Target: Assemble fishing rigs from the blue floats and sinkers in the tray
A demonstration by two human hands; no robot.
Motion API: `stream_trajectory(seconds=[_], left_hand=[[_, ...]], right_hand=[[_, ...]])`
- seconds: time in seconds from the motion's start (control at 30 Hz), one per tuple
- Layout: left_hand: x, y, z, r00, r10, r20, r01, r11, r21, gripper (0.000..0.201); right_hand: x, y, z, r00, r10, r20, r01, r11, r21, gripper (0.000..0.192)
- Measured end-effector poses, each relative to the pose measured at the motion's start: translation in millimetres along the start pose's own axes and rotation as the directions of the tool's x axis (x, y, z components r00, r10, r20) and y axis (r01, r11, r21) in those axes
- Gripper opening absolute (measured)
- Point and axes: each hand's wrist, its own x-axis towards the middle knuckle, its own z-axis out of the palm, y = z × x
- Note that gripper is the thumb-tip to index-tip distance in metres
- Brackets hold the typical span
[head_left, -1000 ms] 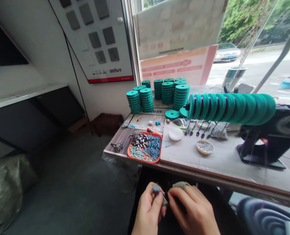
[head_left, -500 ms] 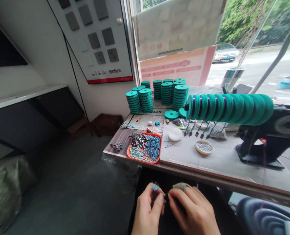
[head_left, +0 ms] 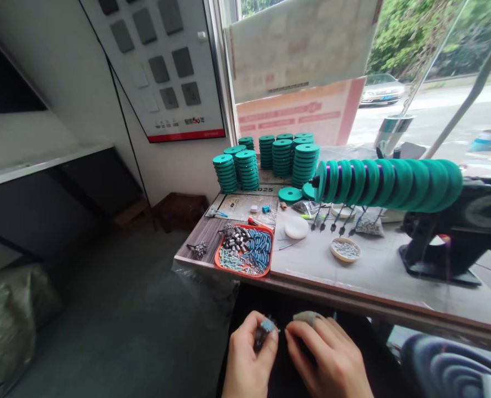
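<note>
Both hands are low in front of me, below the table's front edge. My left hand (head_left: 248,362) pinches a small blue bristly piece (head_left: 265,324) between thumb and forefinger. My right hand (head_left: 326,359) has its fingertips closed against that piece from the right; what it pinches is too small to make out. A grey cloth cover (head_left: 307,317) sits on one right fingertip.
The table (head_left: 378,276) holds an orange tray (head_left: 219,255) of blue and grey small parts, a white disc (head_left: 296,227), a small bowl of beads (head_left: 346,249), stacks of teal spools (head_left: 282,157), and a black machine (head_left: 456,232) carrying a row of teal spools (head_left: 390,179). A chair edge (head_left: 448,365) is at lower right.
The blue piece has shifted slightly right in my left fingers, closer to the right fingertips. The hands stay in the same place.
</note>
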Motion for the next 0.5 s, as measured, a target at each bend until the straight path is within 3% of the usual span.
stream_trajectory(seconds=[0.2, 0.33, 0.4, 0.5], left_hand=[[-0.6, 4.7, -2.0, 0.999, -0.030, -0.029, 0.029, 0.999, -0.023, 0.039], [-0.3, 2.7, -3.3, 0.998, -0.020, -0.057, 0.008, 0.979, -0.202, 0.037], [-1.9, 5.2, -0.9, 0.999, -0.043, -0.020, 0.031, 0.912, -0.410, 0.036], [-6.9, 18.2, -0.5, 0.983, -0.108, 0.147, 0.181, 0.683, -0.708, 0.040]], right_hand=[[8.4, -0.7, -6.5, 0.998, -0.056, 0.034, 0.057, 0.998, -0.013, 0.014], [8.7, -1.0, -6.8, 0.984, -0.138, 0.114, 0.147, 0.986, -0.073, 0.017], [9.4, -3.3, -6.7, 0.969, -0.200, 0.147, 0.210, 0.976, -0.053, 0.022], [13.7, -6.7, -9.9, 0.943, -0.296, 0.154, 0.301, 0.954, -0.004, 0.029]])
